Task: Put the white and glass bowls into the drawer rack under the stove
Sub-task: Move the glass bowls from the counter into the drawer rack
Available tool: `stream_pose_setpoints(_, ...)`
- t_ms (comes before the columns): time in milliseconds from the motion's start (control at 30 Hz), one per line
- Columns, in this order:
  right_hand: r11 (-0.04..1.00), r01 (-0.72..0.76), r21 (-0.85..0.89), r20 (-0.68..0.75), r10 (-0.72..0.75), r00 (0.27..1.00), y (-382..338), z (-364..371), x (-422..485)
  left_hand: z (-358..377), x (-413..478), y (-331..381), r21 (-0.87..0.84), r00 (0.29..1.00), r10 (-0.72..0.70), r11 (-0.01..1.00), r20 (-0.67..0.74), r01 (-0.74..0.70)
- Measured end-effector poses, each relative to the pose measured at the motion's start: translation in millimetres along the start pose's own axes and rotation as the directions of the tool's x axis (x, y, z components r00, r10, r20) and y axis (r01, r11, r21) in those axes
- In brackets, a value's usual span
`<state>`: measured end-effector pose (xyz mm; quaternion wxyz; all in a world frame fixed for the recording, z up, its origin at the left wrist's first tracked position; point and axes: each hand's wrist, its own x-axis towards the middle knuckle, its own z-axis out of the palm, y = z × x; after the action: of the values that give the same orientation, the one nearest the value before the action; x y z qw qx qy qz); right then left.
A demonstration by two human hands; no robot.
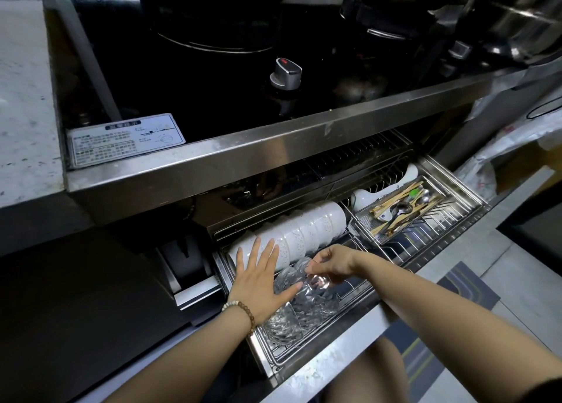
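Observation:
The steel drawer rack [377, 303] is pulled out below the stove. A row of white bowls [307, 231] stands on edge in its left rear part. In front of them several cut-glass bowls [304, 307] lie nested in a row. My left hand [258, 276] is flat with fingers spread, pressing on the frontmost white bowl and on the glass bowls. My right hand [330, 264] pinches the rim of a glass bowl [314, 279] at the rear of the glass row.
A mesh cutlery tray [456, 203] with chopsticks and spoons sits at the drawer's right, white ladles [369, 194] behind it. The black stove top [213, 92] with a knob [286, 74] and pots overhangs above. My knee [383, 369] is below the drawer front.

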<state>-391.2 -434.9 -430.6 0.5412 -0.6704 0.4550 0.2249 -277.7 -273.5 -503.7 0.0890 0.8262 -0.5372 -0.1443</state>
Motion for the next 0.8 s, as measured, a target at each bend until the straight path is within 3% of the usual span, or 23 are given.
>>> stream_pose_setpoints(200, 0.972, 0.142, -0.189, -0.177, -0.176, 0.968, -11.1, -8.1, -29.6, -21.3, 2.7, 1.9, -0.048, 0.997, 0.002, 0.999, 0.072, 0.001)
stream_pose_setpoints(333, 0.948, 0.251, -0.198, -0.271, -0.299, 0.915, -17.8, -14.5, -75.6, -57.8, 2.7, 9.9, -0.112, 0.997, 0.026, 0.993, 0.074, -0.018)
stream_pose_setpoints(500, 0.875, 0.438, -0.207, -0.482, -0.481, 0.732, -24.6, -21.1, -136.1, -122.1, -7.6, 35.5, -0.206, 0.989, 0.143, 0.969, 0.020, -0.136)
stream_pose_setpoints(600, 0.825, 0.478, -0.303, -0.536, -0.562, 0.630, -30.5, -26.5, -170.3, -169.2, -20.4, 57.1, -0.196, 0.963, 0.242, 0.945, -0.121, -0.262)
stream_pose_setpoints(800, 0.662, 0.602, -0.446, -0.554, -0.733, 0.395, -81.6, -26.3, -228.5, -286.6, -60.0, 68.8, -0.038, 0.811, 0.380, 0.897, -0.445, -0.441)
